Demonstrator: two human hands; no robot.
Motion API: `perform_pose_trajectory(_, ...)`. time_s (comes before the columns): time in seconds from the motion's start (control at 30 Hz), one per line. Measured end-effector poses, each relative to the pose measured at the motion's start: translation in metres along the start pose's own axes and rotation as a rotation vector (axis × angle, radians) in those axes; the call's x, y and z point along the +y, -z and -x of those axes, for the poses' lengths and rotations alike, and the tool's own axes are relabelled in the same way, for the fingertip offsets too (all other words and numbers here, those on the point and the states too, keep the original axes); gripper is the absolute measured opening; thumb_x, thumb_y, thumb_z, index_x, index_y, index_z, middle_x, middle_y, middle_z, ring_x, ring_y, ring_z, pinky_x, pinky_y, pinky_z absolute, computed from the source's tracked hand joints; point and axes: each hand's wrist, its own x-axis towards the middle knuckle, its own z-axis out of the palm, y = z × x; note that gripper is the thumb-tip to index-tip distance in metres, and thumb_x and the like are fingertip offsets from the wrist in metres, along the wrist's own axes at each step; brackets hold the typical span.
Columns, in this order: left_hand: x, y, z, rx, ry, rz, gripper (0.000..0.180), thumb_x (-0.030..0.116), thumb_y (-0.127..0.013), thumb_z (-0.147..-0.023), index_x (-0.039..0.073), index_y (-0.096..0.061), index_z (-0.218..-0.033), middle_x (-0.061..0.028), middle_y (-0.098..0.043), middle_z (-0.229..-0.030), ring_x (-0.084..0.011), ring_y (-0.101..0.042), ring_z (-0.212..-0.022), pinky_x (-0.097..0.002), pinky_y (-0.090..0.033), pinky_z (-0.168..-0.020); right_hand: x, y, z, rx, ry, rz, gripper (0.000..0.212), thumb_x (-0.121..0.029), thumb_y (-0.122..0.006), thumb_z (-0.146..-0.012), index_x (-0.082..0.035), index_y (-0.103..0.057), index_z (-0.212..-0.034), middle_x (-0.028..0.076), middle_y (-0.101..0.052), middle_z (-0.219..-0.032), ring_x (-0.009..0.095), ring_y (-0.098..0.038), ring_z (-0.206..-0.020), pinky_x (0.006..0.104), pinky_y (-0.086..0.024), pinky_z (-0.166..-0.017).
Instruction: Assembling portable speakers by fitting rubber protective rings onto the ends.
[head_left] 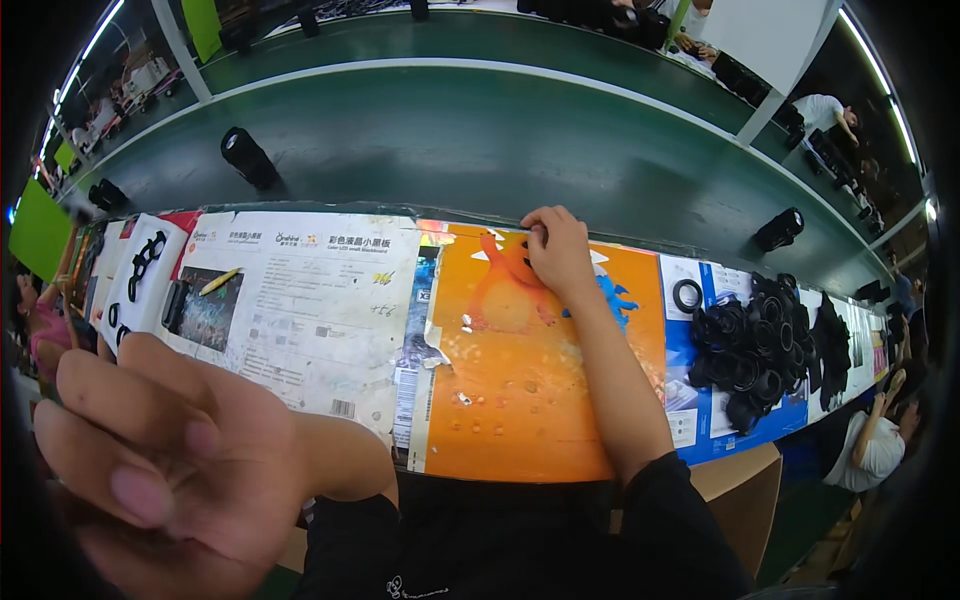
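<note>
My left hand [190, 460] is raised close to the view at the lower left, palm turned up. Its fingers are loosely bent and apart, and nothing shows in them. Across the bench, my right hand [558, 250] rests at the far edge of an orange printed sheet [520, 400]. The fingers there are curled together; whatever may be under or inside them is hidden. A single black ring [687, 295] lies to the right of that sheet, beside a heap of black rings [755, 345].
A white printed board [320, 290] covers the bench's left part, with a yellow pen [220, 281] on it. Farther left is a white tray [145, 270] with black parts. Black cylinders [248, 158] stand on the green surface [450, 130] beyond. A cardboard box [735, 490] sits below the near edge. People work at both sides.
</note>
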Motion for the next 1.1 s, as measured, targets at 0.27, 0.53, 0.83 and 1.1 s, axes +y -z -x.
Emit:
perform_pose_trajectory(0.27,-0.014,-0.013,0.007,-0.042,0.003,-0.055,0.036,0.023,-0.039,-0.113,-0.004,-0.052,-0.132,-0.0112,-0.045,-0.089,-0.0195,-0.039,-0.069,-0.0344,-0.030,-0.060,-0.002,0.004,0.002,0.000,-0.011,0.014,0.013,-0.007,-0.065,-0.098,-0.010,-0.075,-0.105,0.009,-0.069,-0.101,0.031,-0.067,-0.101,0.0459,-0.046,-0.097)
perform_pose_trajectory(0.53,-0.045,-0.025,0.011,-0.099,0.082,-0.529,0.042,0.017,-0.053,-0.105,-0.013,-0.061,-0.134,-0.0356,-0.069,-0.128,-0.0385,-0.071,-0.110,-0.0452,-0.061,-0.085,-0.002,0.009,0.004,0.029,0.029,0.000,0.014,-0.006,-0.066,-0.096,-0.011,-0.076,-0.105,0.009,-0.068,-0.100,0.031,-0.067,-0.100,0.0466,-0.046,-0.095)
perform_pose_trajectory(0.83,-0.176,0.013,0.082,-0.136,0.707,-0.770,0.041,0.016,-0.078,-0.098,0.007,-0.064,-0.136,-0.0156,-0.060,-0.144,-0.0361,-0.053,-0.143,-0.0484,-0.046,-0.117,-0.015,0.007,0.006,0.136,0.175,-0.021,0.013,0.000,-0.069,-0.090,-0.010,-0.075,-0.097,0.010,-0.068,-0.098,0.033,-0.066,-0.098,0.0465,-0.049,-0.090)
perform_pose_trajectory(1.1,-0.235,0.090,0.118,-0.380,0.609,-1.385,0.068,0.025,-0.078,-0.087,0.010,-0.052,-0.148,-0.0199,-0.044,-0.160,-0.0434,-0.030,-0.159,-0.0689,-0.028,-0.120,-0.017,0.013,-0.005,0.237,0.284,-0.057,0.014,0.004,-0.069,-0.086,-0.007,-0.072,-0.093,0.011,-0.069,-0.098,0.033,-0.064,-0.095,0.0444,-0.049,-0.085)
